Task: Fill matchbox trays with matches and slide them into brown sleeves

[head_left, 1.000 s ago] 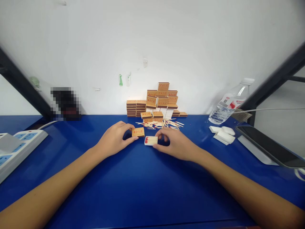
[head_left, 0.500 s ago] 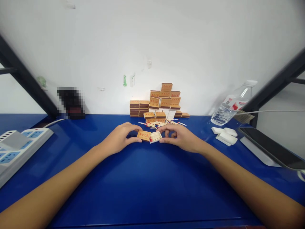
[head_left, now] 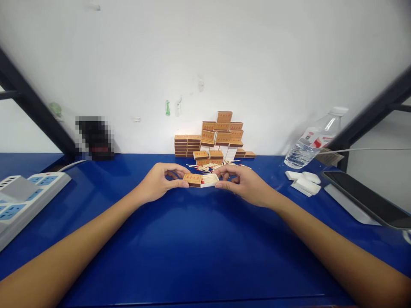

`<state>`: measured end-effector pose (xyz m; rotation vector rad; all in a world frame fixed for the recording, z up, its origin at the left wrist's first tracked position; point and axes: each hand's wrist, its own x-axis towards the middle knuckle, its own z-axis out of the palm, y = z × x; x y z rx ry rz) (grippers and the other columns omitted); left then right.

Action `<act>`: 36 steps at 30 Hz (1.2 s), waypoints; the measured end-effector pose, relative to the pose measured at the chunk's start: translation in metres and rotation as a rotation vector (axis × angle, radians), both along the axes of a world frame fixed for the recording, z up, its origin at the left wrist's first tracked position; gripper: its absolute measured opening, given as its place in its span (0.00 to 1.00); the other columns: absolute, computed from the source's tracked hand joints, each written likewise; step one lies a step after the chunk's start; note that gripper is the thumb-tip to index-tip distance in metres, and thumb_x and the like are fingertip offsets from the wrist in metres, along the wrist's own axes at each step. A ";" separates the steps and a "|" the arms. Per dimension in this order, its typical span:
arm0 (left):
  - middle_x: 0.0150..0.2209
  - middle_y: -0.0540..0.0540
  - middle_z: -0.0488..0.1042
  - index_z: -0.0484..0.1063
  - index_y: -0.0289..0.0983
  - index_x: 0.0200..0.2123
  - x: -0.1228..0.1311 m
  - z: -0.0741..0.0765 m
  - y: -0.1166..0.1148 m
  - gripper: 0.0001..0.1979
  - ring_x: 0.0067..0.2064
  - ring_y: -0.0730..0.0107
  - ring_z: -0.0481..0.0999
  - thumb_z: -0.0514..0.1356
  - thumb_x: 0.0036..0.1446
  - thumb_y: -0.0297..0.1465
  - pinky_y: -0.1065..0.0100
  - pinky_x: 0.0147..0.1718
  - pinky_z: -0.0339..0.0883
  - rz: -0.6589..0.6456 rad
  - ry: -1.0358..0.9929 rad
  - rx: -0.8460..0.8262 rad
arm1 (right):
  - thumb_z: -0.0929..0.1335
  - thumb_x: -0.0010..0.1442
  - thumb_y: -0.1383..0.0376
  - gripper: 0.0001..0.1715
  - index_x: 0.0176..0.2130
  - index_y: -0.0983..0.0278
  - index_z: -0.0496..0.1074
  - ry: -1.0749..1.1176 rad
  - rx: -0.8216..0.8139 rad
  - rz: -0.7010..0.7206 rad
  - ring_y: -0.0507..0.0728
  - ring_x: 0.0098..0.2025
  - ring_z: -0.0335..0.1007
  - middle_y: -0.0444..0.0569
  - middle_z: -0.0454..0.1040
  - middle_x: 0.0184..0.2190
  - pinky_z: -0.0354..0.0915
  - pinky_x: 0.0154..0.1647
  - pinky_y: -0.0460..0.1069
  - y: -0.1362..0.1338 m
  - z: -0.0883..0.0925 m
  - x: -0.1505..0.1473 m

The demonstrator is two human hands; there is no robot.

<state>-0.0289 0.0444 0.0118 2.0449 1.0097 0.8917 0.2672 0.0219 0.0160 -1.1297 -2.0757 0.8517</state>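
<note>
Between thumb and fingers, my left hand (head_left: 162, 182) grips the orange-brown matchbox sleeve (head_left: 193, 179) by its left end. My right hand (head_left: 242, 184) pinches the right end of the white matchbox tray (head_left: 209, 180), which is filled with red-tipped matches. The tray's left end meets the sleeve's open right end; whether it has entered the sleeve I cannot tell. Both parts are held over the blue table, in line with each other. Just behind them lies a scatter of loose matches (head_left: 210, 167).
Stacked matchboxes (head_left: 222, 137) stand against the wall, with a lower stack (head_left: 187, 146) on their left. At the right are a water bottle (head_left: 313, 139), white plastic pieces (head_left: 306, 186) and a phone (head_left: 366, 199). A power strip (head_left: 41, 192) lies at the left edge.
The sleeve and tray have tilted, so the sleeve's dark striking side now faces me. The two parts have come into line with each other. Both hands keep their grip.
</note>
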 end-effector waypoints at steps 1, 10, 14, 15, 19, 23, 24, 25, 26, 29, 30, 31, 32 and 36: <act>0.41 0.48 0.85 0.84 0.42 0.44 0.000 0.000 0.000 0.16 0.41 0.65 0.81 0.74 0.52 0.38 0.65 0.43 0.73 -0.002 0.000 -0.011 | 0.74 0.63 0.50 0.21 0.47 0.62 0.79 0.007 -0.001 0.001 0.54 0.33 0.67 0.46 0.75 0.34 0.62 0.33 0.49 0.000 0.001 0.000; 0.43 0.46 0.85 0.83 0.41 0.48 -0.001 0.004 -0.001 0.20 0.42 0.64 0.82 0.75 0.51 0.38 0.63 0.43 0.75 -0.017 -0.015 -0.073 | 0.74 0.63 0.50 0.21 0.46 0.63 0.78 0.026 -0.007 -0.033 0.54 0.34 0.68 0.47 0.75 0.37 0.64 0.34 0.49 -0.001 0.001 0.001; 0.42 0.45 0.85 0.83 0.40 0.49 -0.001 0.004 -0.002 0.22 0.41 0.63 0.82 0.75 0.50 0.37 0.62 0.43 0.77 -0.013 -0.029 -0.084 | 0.73 0.62 0.50 0.21 0.47 0.63 0.78 0.025 0.004 -0.060 0.55 0.34 0.68 0.48 0.76 0.37 0.64 0.33 0.49 -0.003 0.003 0.001; 0.42 0.45 0.85 0.83 0.40 0.49 -0.001 0.004 -0.002 0.22 0.41 0.63 0.82 0.75 0.50 0.37 0.61 0.43 0.77 -0.008 -0.030 -0.080 | 0.73 0.62 0.50 0.21 0.47 0.62 0.78 0.020 0.006 -0.063 0.55 0.34 0.68 0.48 0.76 0.37 0.64 0.32 0.49 -0.003 0.004 0.001; 0.42 0.45 0.85 0.83 0.41 0.49 0.000 0.006 -0.003 0.22 0.42 0.63 0.82 0.76 0.50 0.36 0.62 0.44 0.77 0.001 -0.036 -0.071 | 0.73 0.62 0.50 0.21 0.47 0.62 0.78 0.013 0.002 -0.075 0.55 0.34 0.68 0.48 0.76 0.37 0.64 0.32 0.49 -0.004 0.006 0.000; 0.43 0.45 0.85 0.83 0.41 0.49 0.000 0.007 -0.003 0.22 0.42 0.62 0.82 0.75 0.50 0.36 0.61 0.45 0.77 0.003 -0.020 -0.082 | 0.73 0.62 0.51 0.21 0.47 0.63 0.77 0.033 -0.015 -0.074 0.56 0.36 0.69 0.49 0.77 0.40 0.66 0.33 0.50 -0.005 0.006 -0.001; 0.43 0.45 0.85 0.83 0.40 0.49 0.000 0.007 -0.003 0.22 0.42 0.62 0.82 0.75 0.50 0.37 0.61 0.45 0.77 0.003 -0.017 -0.084 | 0.73 0.62 0.51 0.21 0.47 0.62 0.77 0.039 -0.019 -0.073 0.56 0.36 0.70 0.50 0.78 0.41 0.66 0.33 0.50 -0.006 0.006 -0.001; 0.43 0.45 0.85 0.83 0.40 0.49 0.000 0.006 -0.003 0.22 0.42 0.62 0.82 0.75 0.50 0.37 0.61 0.45 0.77 0.002 -0.015 -0.087 | 0.73 0.62 0.50 0.21 0.48 0.62 0.78 0.043 -0.022 -0.075 0.56 0.37 0.70 0.50 0.78 0.42 0.66 0.33 0.50 -0.006 0.006 -0.002; 0.43 0.45 0.85 0.83 0.40 0.49 0.000 0.006 -0.002 0.22 0.42 0.62 0.82 0.75 0.50 0.37 0.61 0.45 0.77 0.002 -0.015 -0.088 | 0.73 0.62 0.50 0.22 0.48 0.62 0.78 0.046 -0.024 -0.078 0.56 0.37 0.71 0.50 0.78 0.43 0.67 0.33 0.50 -0.006 0.006 -0.002; 0.43 0.45 0.85 0.83 0.40 0.49 -0.001 0.005 -0.001 0.22 0.42 0.62 0.82 0.75 0.51 0.38 0.61 0.45 0.76 0.004 -0.017 -0.086 | 0.73 0.62 0.50 0.22 0.49 0.63 0.78 0.039 -0.020 -0.091 0.56 0.37 0.71 0.51 0.79 0.43 0.67 0.33 0.50 -0.008 0.007 -0.003; 0.44 0.45 0.85 0.83 0.41 0.50 -0.001 0.005 -0.001 0.22 0.43 0.62 0.82 0.75 0.51 0.38 0.61 0.46 0.76 0.003 -0.018 -0.083 | 0.73 0.62 0.50 0.22 0.48 0.63 0.78 0.038 -0.015 -0.093 0.56 0.37 0.71 0.51 0.79 0.43 0.67 0.33 0.50 -0.008 0.008 -0.003; 0.44 0.45 0.85 0.83 0.41 0.50 -0.001 0.005 -0.001 0.22 0.43 0.62 0.82 0.75 0.51 0.38 0.61 0.46 0.76 0.002 -0.019 -0.080 | 0.73 0.62 0.50 0.22 0.48 0.63 0.78 0.039 -0.009 -0.092 0.56 0.37 0.71 0.51 0.79 0.43 0.67 0.33 0.50 -0.008 0.008 -0.004; 0.44 0.45 0.85 0.83 0.41 0.49 -0.001 0.005 -0.001 0.22 0.43 0.62 0.82 0.75 0.51 0.38 0.61 0.46 0.77 0.001 -0.023 -0.078 | 0.73 0.63 0.50 0.21 0.48 0.62 0.78 0.043 -0.005 -0.088 0.57 0.37 0.71 0.51 0.79 0.43 0.68 0.33 0.50 -0.009 0.008 -0.004; 0.44 0.45 0.85 0.83 0.41 0.49 -0.001 0.004 -0.002 0.22 0.44 0.61 0.82 0.75 0.51 0.38 0.61 0.45 0.77 -0.002 -0.042 -0.081 | 0.73 0.62 0.50 0.20 0.46 0.62 0.78 0.064 0.001 -0.090 0.57 0.39 0.72 0.51 0.79 0.43 0.68 0.34 0.50 -0.008 0.005 -0.005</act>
